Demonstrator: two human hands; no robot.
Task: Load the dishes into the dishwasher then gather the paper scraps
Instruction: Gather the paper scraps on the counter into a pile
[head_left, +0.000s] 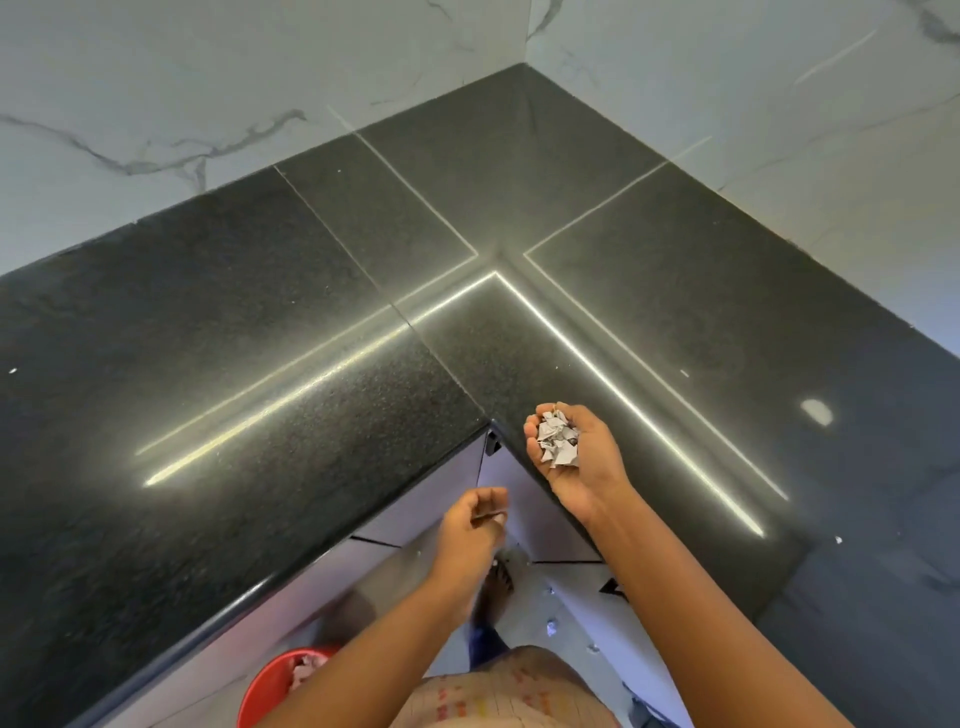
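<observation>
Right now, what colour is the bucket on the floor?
Red. The bucket shows at the bottom left of the head view, with scraps inside.

The red bucket (280, 686) is cut off by the bottom edge and partly hidden by the left forearm; its contents are too blurred to ID. The left hand (470, 525) is motion-blurred, fingers curled; whether anything is pinched can't be told. Pale specks on the floor (551, 627) are too small to ID.
</observation>
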